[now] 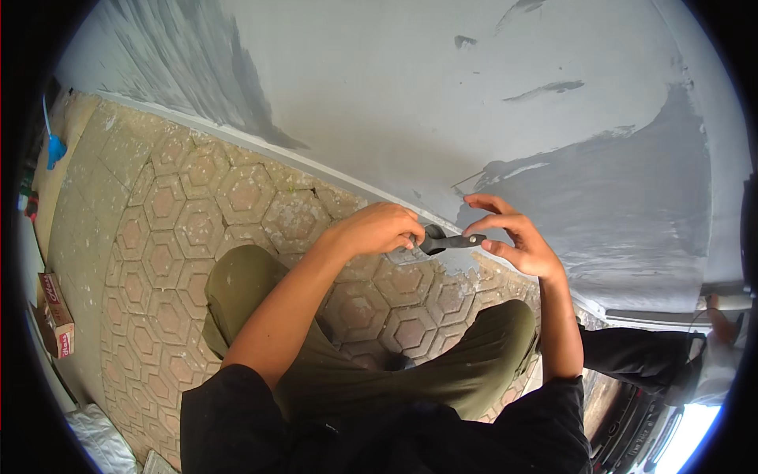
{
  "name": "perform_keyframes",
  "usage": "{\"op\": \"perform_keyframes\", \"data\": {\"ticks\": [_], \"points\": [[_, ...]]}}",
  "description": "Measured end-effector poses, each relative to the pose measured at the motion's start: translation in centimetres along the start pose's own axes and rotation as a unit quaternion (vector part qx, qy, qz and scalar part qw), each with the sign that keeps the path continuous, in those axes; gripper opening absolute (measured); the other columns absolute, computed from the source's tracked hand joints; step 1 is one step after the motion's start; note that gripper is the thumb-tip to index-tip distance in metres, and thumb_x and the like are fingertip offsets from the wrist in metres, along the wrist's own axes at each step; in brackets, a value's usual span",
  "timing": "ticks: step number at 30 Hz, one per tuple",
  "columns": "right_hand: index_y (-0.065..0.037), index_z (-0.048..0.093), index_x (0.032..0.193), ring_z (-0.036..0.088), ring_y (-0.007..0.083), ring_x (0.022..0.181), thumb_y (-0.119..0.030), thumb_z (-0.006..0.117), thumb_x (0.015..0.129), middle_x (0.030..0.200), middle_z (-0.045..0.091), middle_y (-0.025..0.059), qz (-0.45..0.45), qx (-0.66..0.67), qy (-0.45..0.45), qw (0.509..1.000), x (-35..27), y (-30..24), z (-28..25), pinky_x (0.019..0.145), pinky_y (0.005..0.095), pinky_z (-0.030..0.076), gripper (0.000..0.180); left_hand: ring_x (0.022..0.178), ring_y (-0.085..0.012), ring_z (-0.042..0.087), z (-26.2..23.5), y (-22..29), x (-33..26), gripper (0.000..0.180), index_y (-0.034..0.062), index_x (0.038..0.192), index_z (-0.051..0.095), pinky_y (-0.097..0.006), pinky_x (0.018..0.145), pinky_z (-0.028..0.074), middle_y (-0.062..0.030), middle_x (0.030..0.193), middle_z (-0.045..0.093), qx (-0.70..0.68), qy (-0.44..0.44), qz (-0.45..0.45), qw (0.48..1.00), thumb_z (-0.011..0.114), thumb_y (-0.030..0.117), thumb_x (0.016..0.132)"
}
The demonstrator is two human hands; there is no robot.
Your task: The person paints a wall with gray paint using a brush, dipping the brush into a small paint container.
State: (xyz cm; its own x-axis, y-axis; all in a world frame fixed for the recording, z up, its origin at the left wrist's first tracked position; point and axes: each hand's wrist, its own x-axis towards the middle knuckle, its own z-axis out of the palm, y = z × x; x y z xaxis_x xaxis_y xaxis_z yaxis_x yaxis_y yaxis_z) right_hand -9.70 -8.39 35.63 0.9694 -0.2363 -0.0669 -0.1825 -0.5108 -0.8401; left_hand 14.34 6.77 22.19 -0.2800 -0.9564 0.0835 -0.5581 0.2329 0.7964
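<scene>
In front of my knees, a dark hand tool (452, 241) with a round metal rivet near its right end spans the gap between my hands. It has a curved, loop-like left part; its exact kind I cannot make out. My left hand (380, 229) is closed on that left part, fingertips pinched together. Around the riveted end are the thumb and index finger of my right hand (517, 241), while another finger stretches out toward the wall. Close behind the tool, the grey wall (379, 95) carries darker grey paint patches (600, 189).
Hexagonal paving (162, 261) with paint splashes lies under me. Along the wall's foot runs a pale ledge (229, 136). A red and white box (57, 316) stands far left, a blue object (55, 150) above it. Another person's dark-clothed leg (639, 355) shows at right.
</scene>
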Motion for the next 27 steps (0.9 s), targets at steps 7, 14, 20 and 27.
{"op": "perform_keyframes", "data": {"ticks": [7, 14, 20, 27], "points": [[-0.004, 0.059, 0.149, 0.038, 0.0513, 0.145, -0.038, 0.079, 0.089, 0.159, 0.041, 0.029, -0.116, -0.471, 0.429, 0.762, 4.3, -7.1, -1.3, 0.115, 0.0582, 0.038, 0.072, 0.09, -0.0316, 0.069, -0.3, 0.3, 0.3, 0.014, 0.0094, 0.104, 0.078, -0.046, 0.08, 0.051, -0.0069, 0.095, 0.073, 0.016, -0.011, 0.014, 1.0, 0.077, 0.014, 0.091], [-0.008, 0.026, 0.171, 0.009, 0.0686, 0.153, -0.07, 0.064, 0.095, 0.173, 0.006, 0.0376, -0.031, -0.656, 0.481, 0.581, 7.8, -4.5, -4.9, 0.121, 0.0756, 0.019, 0.105, 0.093, -0.0327, 0.071, -0.8, 0.7, 0.2, 0.014, 0.008, 0.104, 0.078, -0.047, 0.081, 0.052, -0.008, 0.096, 0.073, -0.004, -0.001, 0.012, 1.0, 0.077, 0.012, 0.091], [-0.021, 0.035, 0.17, 0.011, 0.0666, 0.154, -0.065, 0.066, 0.096, 0.173, 0.008, 0.0361, 0.055, -0.666, 0.346, 0.659, 4.4, -2.0, -0.3, 0.124, 0.0696, 0.024, 0.092, 0.092, -0.0338, 0.069, -1.4, 0.7, 0.2, 0.01, 0.0066, 0.1, 0.076, -0.047, 0.081, 0.051, -0.0095, 0.093, 0.072, -0.013, 0.021, 0.006, 1.0, 0.074, 0.011, 0.091], [-0.015, 0.064, 0.149, 0.032, 0.0494, 0.157, -0.025, 0.082, 0.089, 0.166, 0.039, 0.0255, -0.002, -0.355, 0.158, 0.922, -1.9, -2.8, 2.7, 0.122, 0.059, 0.035, 0.064, 0.087, -0.0329, 0.071, -1.4, 0.4, -0.2, 0.014, 0.0058, 0.104, 0.077, -0.046, 0.078, 0.052, -0.0087, 0.095, 0.073, 0.008, 0.044, 0.008, 0.999, 0.075, 0.013, 0.092]]}}
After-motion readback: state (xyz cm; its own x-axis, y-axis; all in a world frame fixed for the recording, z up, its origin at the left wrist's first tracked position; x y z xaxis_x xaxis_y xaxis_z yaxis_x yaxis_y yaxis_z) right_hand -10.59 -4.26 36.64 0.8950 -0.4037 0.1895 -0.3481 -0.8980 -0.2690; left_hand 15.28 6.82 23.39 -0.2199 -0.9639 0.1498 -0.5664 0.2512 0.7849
